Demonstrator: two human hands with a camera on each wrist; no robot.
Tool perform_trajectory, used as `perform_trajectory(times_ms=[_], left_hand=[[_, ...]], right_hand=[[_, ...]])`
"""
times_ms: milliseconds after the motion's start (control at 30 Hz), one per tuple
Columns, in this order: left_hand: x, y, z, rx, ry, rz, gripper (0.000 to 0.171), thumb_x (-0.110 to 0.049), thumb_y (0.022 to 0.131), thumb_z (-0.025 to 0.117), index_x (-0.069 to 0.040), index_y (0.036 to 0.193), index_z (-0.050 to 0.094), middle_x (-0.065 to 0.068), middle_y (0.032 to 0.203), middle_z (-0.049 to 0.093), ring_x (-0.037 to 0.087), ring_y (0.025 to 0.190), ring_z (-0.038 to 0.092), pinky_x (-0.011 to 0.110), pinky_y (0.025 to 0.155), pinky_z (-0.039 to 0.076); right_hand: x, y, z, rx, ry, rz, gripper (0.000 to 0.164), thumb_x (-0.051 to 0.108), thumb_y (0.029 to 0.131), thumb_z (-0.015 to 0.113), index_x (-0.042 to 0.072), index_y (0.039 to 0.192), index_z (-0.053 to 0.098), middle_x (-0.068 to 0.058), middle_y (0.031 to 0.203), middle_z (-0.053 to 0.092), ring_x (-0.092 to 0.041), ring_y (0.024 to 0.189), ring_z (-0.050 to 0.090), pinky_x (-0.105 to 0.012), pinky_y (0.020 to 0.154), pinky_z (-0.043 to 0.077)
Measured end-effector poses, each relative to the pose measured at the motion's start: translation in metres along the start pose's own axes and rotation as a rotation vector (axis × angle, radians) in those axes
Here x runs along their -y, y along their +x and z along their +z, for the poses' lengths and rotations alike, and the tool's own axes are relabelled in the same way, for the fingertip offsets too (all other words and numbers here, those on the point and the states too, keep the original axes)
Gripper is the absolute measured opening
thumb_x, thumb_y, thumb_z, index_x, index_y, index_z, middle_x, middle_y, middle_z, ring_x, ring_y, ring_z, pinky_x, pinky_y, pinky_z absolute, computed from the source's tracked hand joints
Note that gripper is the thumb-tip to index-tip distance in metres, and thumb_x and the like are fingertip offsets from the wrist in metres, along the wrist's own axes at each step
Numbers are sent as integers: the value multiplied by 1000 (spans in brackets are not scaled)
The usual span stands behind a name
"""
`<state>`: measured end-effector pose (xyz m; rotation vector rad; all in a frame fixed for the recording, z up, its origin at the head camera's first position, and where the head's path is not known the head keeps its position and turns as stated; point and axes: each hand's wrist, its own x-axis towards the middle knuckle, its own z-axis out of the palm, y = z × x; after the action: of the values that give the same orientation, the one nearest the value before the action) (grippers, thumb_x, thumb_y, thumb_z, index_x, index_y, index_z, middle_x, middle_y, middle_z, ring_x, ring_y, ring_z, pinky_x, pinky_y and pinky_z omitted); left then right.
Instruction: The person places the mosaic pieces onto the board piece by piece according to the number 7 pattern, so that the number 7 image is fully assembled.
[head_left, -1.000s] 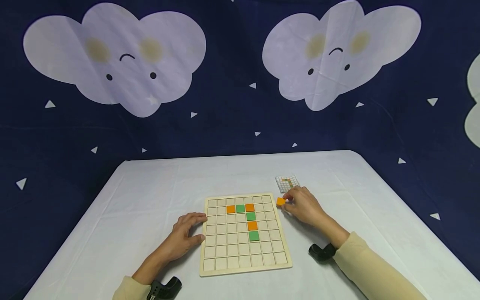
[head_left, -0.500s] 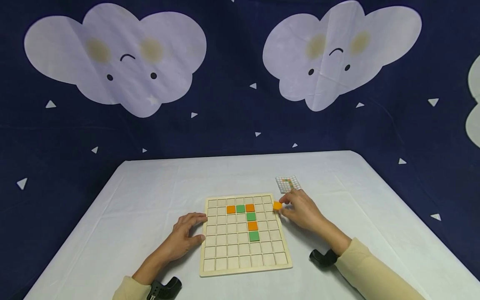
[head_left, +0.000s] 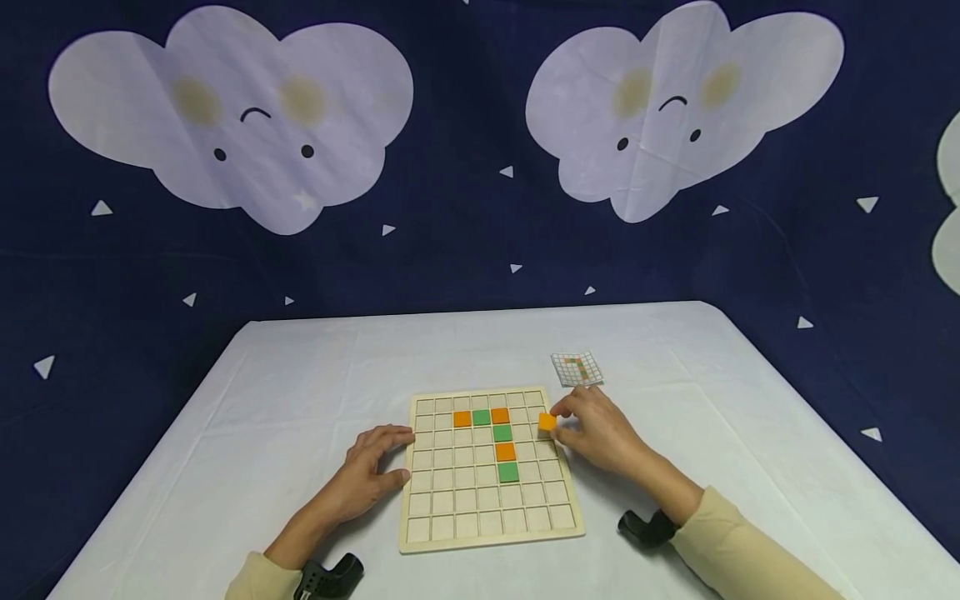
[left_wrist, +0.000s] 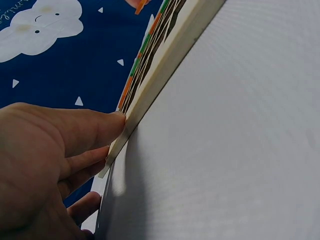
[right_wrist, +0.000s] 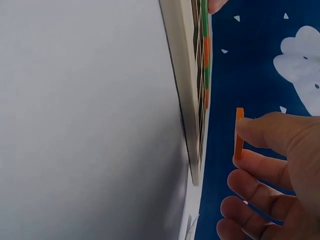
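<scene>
A pale wooden grid board [head_left: 443, 503] lies on the table with orange and green tiles set in its cells. The tiles run in a row across the upper part, then down a column. My left hand [head_left: 366, 473] rests at the board's left edge; its thumb [left_wrist: 100, 131] and fingertips touch the rim. Over the upper right edge of the board, my right hand [head_left: 606, 430] pinches an orange square tile [head_left: 547, 422] between thumb and forefinger. In the right wrist view, that tile [right_wrist: 239, 134] appears edge-on, apart from the board, with the other fingers loosely curled.
A small card [head_left: 577, 368] printed with a coloured grid lies behind the board's upper right corner. White cloth [head_left: 315, 375] covers the table, and a dark blue curtain [head_left: 450, 275] with clouds hangs behind it. Both wrists wear black camera mounts.
My right hand has carried the orange tile left and toward me, from beside the board's upper right corner to over its right edge. The left hand and the board stay put.
</scene>
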<state>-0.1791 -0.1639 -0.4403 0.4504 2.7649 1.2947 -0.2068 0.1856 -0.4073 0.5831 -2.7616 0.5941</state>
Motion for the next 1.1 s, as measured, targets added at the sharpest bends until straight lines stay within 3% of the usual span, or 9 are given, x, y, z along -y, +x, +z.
perform_trajectory(times_ms=[867, 1100], left_hand=[[1, 0, -1, -6, 14, 11, 48, -6, 79, 69, -6, 126, 57, 9, 137, 49, 33, 136, 29, 55, 107, 12], [0, 0, -2, -9, 5, 18, 48, -7, 79, 69, -6, 125, 58, 10, 137, 49, 34, 136, 28, 57, 107, 12]], right_hand=[[21, -14, 5, 51, 25, -37, 20, 19, 73, 74, 14, 93, 71, 6, 88, 59, -6, 80, 42, -24, 70, 39], [28, -18, 7, 98, 36, -55, 21, 22, 74, 74, 17, 94, 71, 9, 88, 59, -5, 79, 40, -22, 69, 37]])
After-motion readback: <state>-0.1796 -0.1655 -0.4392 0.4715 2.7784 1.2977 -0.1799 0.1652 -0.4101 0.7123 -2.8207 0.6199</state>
